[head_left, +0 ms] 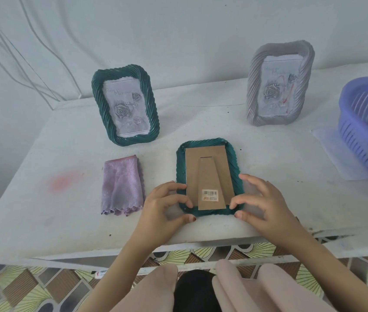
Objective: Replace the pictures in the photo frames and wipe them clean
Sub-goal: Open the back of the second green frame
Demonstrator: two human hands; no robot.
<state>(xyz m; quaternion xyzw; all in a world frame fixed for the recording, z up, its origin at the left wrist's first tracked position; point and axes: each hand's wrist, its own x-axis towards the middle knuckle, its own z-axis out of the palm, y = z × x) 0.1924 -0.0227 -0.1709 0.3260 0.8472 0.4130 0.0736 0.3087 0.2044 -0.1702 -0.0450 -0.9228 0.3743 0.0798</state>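
Observation:
A dark green photo frame [233,158] lies face down near the table's front edge, its brown cardboard back [207,174] with a stand flap and barcode sticker facing up. My left hand [167,204] grips its lower left corner, fingertips on the frame's rim. My right hand [262,203] holds the lower right corner, fingers touching the cardboard's edge. A second green frame [125,108] stands upright at the back left, showing a grey rose picture. A silver-grey frame [280,84] stands at the back right with a similar picture. A folded purple cloth [122,185] lies left of the flat frame.
A purple slotted plastic basket [367,131] sits at the right edge on a white sheet [334,154]. The white table [66,210] has a pink stain at the left. White cables hang on the wall behind. A patterned floor shows below the table.

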